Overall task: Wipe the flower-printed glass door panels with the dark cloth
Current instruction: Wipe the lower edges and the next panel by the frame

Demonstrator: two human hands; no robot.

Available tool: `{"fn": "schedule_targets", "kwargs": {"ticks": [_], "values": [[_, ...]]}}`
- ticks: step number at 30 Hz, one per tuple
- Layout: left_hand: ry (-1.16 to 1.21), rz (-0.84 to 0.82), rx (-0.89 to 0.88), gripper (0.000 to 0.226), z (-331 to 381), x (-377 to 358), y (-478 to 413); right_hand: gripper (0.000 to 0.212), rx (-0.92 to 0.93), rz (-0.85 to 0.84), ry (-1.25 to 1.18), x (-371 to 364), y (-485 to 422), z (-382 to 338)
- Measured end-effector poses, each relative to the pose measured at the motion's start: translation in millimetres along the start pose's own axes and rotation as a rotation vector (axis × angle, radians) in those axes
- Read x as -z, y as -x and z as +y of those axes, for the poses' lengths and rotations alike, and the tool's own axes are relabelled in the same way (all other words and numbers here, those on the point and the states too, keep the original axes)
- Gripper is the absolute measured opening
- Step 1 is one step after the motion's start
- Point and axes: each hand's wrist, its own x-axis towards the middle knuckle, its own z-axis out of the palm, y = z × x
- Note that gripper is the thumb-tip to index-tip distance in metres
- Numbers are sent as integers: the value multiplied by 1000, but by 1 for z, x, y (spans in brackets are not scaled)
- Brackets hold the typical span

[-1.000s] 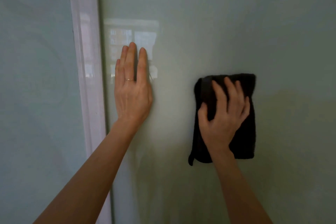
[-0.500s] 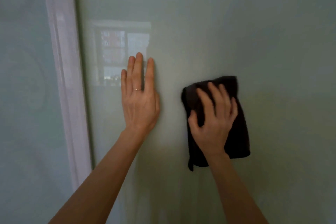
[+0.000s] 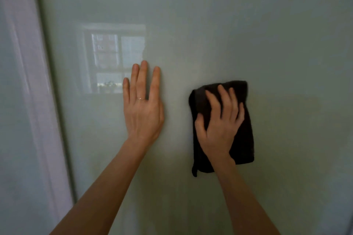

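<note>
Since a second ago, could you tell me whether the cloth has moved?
Yes. The cloth has moved right, away from the white strip on the left.

The glass panel [image 3: 238, 25] is smooth and glossy, throwing a clear reflection at left. The cloth [image 3: 243, 139] is dark, matt, soft-napped fabric. The pale frame strip [image 3: 24, 82] at far left has a faint streaky sheen. The thin ring [image 3: 141, 98] glints like metal
</note>
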Motion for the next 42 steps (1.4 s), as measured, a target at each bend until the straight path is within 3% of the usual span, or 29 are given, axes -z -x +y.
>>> {"fn": "schedule_targets", "kwargs": {"ticks": [3, 5, 11, 17, 19, 24, 29, 31, 37, 42], "values": [[15, 5, 17, 60, 8, -3, 0, 57, -179, 37, 22, -2, -5, -12], [27, -11, -11, 58, 17, -7, 1, 59, -192, 11, 19, -3, -3, -25], [36, -39, -32, 58, 42, -20, 0, 57, 92, -61, -4, 8, -1, 22], [-4, -26, -2, 60, 48, -22, 0, 61, -278, 43, 60, 5, -21, 23], [-5, -19, -16, 57, 58, -27, 0, 62, -241, 19, 53, 4, -19, 13], [-24, -45, -70, 54, 84, -43, 3, 59, 65, -42, 42, 14, -11, 51], [-128, -98, -66, 57, 86, -44, 4, 60, -243, 52, 68, 15, -23, 73], [-145, -114, -51, 60, 86, -46, 4, 62, -277, 40, 65, 14, -24, 61], [-163, -125, -37, 62, 87, -47, 7, 60, 30, -40, 59, 22, -12, 80], [-183, -113, -43, 60, 89, -46, 5, 60, -337, 90, 67, 15, -26, 76]]}}
